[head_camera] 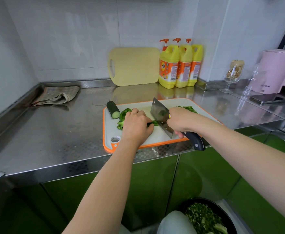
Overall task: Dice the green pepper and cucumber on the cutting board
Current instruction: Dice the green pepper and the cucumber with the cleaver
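- A dark bowl of chopped greens is seen nearest, low beside the green cabinet doors
- An orange-rimmed cutting board is laid at the front edge of the steel counter
- The black handle of a cleaver is gripped by the right hand, with the blade set edge-down on the board
- Green pepper strips are held down under the curled fingers of the left hand, just left of the blade and between both hands
- Larger pepper pieces are left beside that hand's outer side
- A cucumber piece is placed at the board's far left corner, apart from both hands
- Diced pepper is heaped beyond the right hand
- A cloth, a yellow board, three detergent bottles and a pink kettle are ranged along the wall
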